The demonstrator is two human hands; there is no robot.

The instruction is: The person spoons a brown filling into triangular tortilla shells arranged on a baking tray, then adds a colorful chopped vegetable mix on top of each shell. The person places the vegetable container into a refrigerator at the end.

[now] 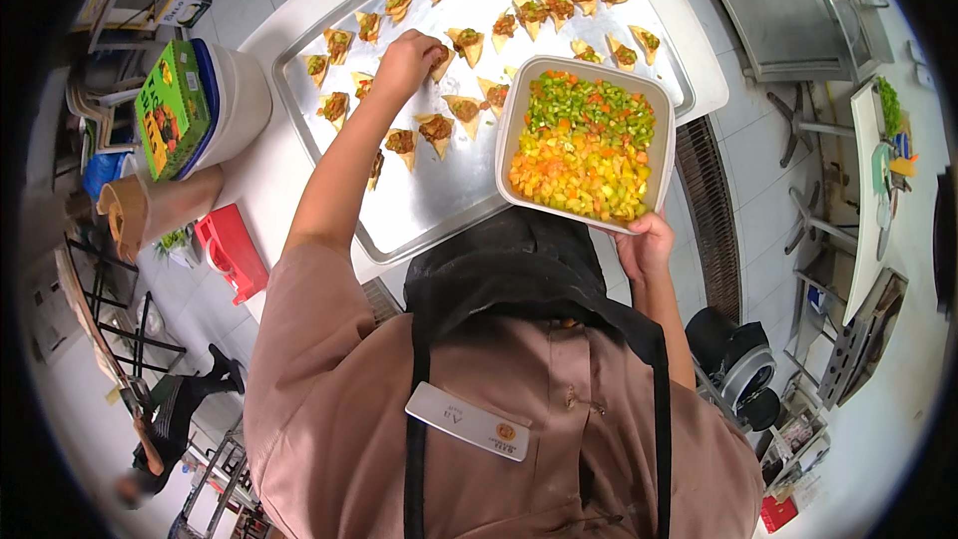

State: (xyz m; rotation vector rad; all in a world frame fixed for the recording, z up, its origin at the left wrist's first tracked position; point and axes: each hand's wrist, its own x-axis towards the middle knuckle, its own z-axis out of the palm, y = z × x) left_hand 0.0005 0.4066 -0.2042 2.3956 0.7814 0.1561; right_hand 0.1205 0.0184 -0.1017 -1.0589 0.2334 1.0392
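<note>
A large metal baking tray lies on the table, with several pointed golden pastry pieces in rows, topped with brown filling. Many at the far side also carry green bits. My left hand reaches over the tray, fingers bent down at a topped pastry; the fingertips are partly hidden, and what they pinch cannot be made out. My right hand grips the near right corner of a cream square tub, tilted above the tray's near right part. Inside lie diced vegetables, green at the far side, yellow and orange nearer.
The tray rests on a white table. Left of it stand a white bin with a green box on top, and a red box. A floor grate runs at the right. Another person is at the lower left.
</note>
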